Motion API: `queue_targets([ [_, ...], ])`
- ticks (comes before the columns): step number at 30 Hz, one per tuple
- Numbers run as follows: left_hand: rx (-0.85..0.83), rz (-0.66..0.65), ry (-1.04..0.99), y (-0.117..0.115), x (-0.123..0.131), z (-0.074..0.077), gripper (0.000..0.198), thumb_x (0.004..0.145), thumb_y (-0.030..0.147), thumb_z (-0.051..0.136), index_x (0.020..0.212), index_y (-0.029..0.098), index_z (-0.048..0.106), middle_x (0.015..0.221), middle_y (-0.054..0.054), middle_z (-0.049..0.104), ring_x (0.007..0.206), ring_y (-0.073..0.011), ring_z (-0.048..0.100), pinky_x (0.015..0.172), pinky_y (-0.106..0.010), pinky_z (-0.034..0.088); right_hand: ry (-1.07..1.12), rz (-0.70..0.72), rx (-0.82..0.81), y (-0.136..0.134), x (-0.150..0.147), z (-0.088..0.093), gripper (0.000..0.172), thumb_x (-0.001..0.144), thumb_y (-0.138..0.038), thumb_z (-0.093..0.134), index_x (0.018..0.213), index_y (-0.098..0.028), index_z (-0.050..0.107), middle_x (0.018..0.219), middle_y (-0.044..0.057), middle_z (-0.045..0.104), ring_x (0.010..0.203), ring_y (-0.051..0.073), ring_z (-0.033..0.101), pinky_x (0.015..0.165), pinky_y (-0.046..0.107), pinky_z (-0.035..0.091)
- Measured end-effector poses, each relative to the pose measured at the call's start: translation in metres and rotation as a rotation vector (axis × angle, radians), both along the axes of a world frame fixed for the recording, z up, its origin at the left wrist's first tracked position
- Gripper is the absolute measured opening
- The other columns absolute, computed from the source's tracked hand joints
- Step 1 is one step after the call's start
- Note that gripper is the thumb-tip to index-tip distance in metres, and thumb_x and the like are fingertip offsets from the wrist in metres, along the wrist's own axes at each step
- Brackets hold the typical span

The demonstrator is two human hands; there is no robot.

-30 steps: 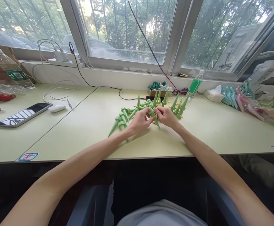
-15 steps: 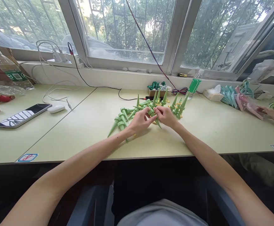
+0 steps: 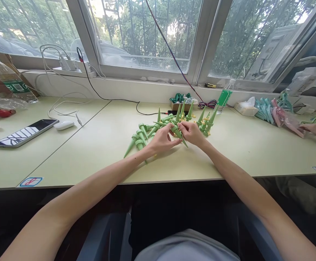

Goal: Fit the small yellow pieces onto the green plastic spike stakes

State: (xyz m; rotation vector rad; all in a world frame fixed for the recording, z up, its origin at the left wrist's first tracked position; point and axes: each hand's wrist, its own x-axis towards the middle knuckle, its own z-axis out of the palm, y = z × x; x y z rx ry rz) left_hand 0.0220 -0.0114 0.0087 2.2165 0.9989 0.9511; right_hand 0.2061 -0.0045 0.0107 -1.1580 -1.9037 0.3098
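Note:
A green plastic plant watering spike (image 3: 178, 134) is held between my hands, its point slanting down to the right. My left hand (image 3: 163, 140) has its fingers behind the wide end of the spike, with the thumb stretched out below. From the other side my right hand (image 3: 192, 133) pinches at the spike; its fingertips hide part of it. Several more green spikes (image 3: 135, 140) lie heaped left of my hands. Behind and to the right, other spikes (image 3: 212, 117) with small yellow pieces stand point up.
A small brown box (image 3: 175, 107) with green bundles sits behind the spikes. Near the window stands a green-labelled bottle (image 3: 224, 98). A phone (image 3: 24, 133) and a white mouse (image 3: 63, 125) lie left. At right, another person's hand (image 3: 314, 129) touches pink bagged items (image 3: 285, 117).
My left thumb has moved off the spike and stretched out to the right. The spike has shifted slightly, still between both hands.

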Motion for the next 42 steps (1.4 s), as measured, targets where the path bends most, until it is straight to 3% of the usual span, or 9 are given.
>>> queue_targets([
  [24, 0.018, -0.013, 0.022, 0.0012, 0.0013, -0.0027, 0.06, 0.077, 0.058, 0.073, 0.115, 0.02, 0.046, 0.1, -0.004, 0.062, 0.063, -0.0108, 0.057, 0.06, -0.028, 0.046, 0.021, 0.011, -0.002, 0.0001, 0.0006, 0.0007, 0.046, 0.098, -0.05, 0.044, 0.062, -0.022, 0.035, 0.052, -0.002, 0.04, 0.054, 0.012, 0.035, 0.056, 0.028, 0.029],
  [34, 0.023, 0.011, 0.011, 0.0003, 0.0021, -0.0006, 0.04, 0.087, 0.048, 0.065, 0.11, 0.02, 0.049, 0.095, -0.001, 0.063, 0.061, -0.0096, 0.057, 0.06, -0.026, 0.044, -0.001, -0.001, 0.001, -0.0014, -0.0012, 0.0028, 0.046, 0.097, -0.049, 0.044, 0.061, -0.022, 0.035, 0.052, -0.002, 0.04, 0.055, 0.012, 0.036, 0.056, 0.028, 0.03],
  [42, 0.037, 0.014, -0.001, 0.0015, 0.0019, -0.002, 0.039, 0.086, 0.046, 0.067, 0.11, 0.02, 0.05, 0.092, -0.001, 0.063, 0.061, -0.0093, 0.057, 0.06, -0.025, 0.044, 0.002, 0.004, -0.004, -0.0022, -0.0021, 0.0035, 0.044, 0.097, -0.045, 0.044, 0.061, -0.022, 0.035, 0.054, -0.002, 0.041, 0.055, 0.012, 0.037, 0.056, 0.028, 0.029],
])
